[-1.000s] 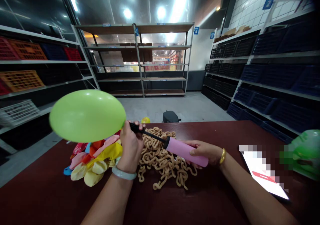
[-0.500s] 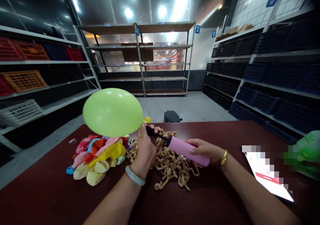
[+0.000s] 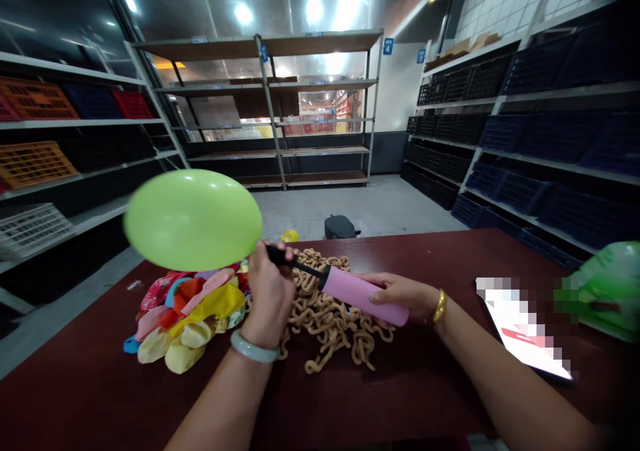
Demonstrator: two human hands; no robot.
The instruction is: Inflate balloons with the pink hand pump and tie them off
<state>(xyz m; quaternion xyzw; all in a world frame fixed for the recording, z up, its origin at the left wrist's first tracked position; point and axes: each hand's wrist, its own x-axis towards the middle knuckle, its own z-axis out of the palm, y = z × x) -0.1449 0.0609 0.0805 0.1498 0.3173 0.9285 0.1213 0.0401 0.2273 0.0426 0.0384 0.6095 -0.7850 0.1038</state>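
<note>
A large green balloon (image 3: 193, 219), inflated, bulges to the left of my left hand (image 3: 270, 281). That hand is closed around the balloon's neck and the black end of a hand balloon pump (image 3: 367, 296). My right hand (image 3: 407, 299) wraps the pump's pink barrel, and a length of black rod shows between the two hands. A pile of uninflated balloons (image 3: 187, 317) in many colours lies below the green balloon. Under the pump spreads a heap of tan, curly, rope-like pieces (image 3: 325, 317). My left fingers partly hide where the balloon meets the pump.
All this is on a dark red table (image 3: 425, 384). A white flat item with a pixelated part (image 3: 520, 337) lies at right, beside a green plastic bag (image 3: 607, 294). Beyond the table, a dark bag (image 3: 340, 227) sits on the floor. Shelves with crates (image 3: 540, 137) line the sides.
The green balloon has grown longer and shifted left, along with my left hand and the pump. The camera view has turned slightly. Both hands keep their hold.
</note>
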